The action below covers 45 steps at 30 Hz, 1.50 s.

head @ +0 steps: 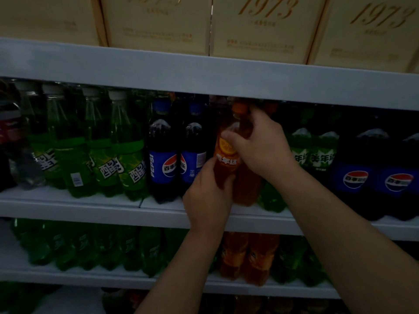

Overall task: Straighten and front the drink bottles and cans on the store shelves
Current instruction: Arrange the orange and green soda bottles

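An orange soda bottle (226, 163) stands roughly upright on the middle shelf (90, 210) between Pepsi bottles (163, 166) and green bottles (316, 158).

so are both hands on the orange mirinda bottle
Yes, left hand grips the orange Mirinda bottle low, right hand holds its shoulder.

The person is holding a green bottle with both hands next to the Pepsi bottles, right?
No, not green. In the head view the left hand and right hand hold an orange plastic soda bottle beside the blue-labelled Pepsi bottles.
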Motion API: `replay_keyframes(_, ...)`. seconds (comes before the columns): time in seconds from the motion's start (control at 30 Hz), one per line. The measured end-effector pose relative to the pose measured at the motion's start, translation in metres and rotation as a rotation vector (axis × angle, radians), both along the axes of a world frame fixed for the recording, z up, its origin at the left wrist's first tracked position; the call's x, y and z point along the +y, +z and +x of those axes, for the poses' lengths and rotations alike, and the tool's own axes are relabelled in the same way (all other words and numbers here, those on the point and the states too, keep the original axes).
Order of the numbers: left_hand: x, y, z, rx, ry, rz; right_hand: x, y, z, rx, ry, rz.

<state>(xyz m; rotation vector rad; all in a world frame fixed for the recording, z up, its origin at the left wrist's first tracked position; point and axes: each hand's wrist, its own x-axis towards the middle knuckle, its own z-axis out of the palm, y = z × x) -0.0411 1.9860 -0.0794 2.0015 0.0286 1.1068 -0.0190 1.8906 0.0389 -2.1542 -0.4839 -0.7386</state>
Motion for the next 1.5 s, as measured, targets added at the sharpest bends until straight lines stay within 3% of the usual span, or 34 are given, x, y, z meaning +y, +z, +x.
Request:
replay_keyframes(0.4, 0.002, -0.01, -0.004, -0.079, 0.081, 0.036, 0.014, 0.021, 0.01, -0.036, -0.131, -0.092)
replay_keyframes(0.53, -0.001, -0.027, -0.009, -0.02, 0.129, 0.141, 0.015, 0.022, 0.01, -0.027, -0.134, -0.089)
replay_keyframes(0.8, -0.003, -0.039, -0.006, -0.007, 0.125, 0.125, 0.018, 0.022, 0.01, 0.009, -0.14, -0.082)
replay_keyframes(0.87, -0.003, -0.042, -0.006, -0.013, 0.13, 0.141, 0.013, 0.018, 0.002, -0.061, -0.108, -0.088)
replay_keyframes(0.97, -0.001, -0.045, -0.004, -0.021, 0.159, 0.186, -0.008, 0.003, -0.019, -0.338, -0.116, -0.123)
replay_keyframes(1.03, -0.001, -0.046, -0.003, -0.023, 0.197, 0.23, -0.024, -0.002, -0.027, -0.393, -0.173, -0.131)
replay_keyframes(1.23, -0.006, -0.043, -0.002, 0.039, 0.195, 0.22, -0.036, 0.008, -0.004, 0.084, -0.206, -0.161)
replay_keyframes(1.5, -0.016, -0.043, -0.004, 0.024, 0.185, 0.11, -0.045, 0.018, 0.001, 0.162, -0.05, -0.07)
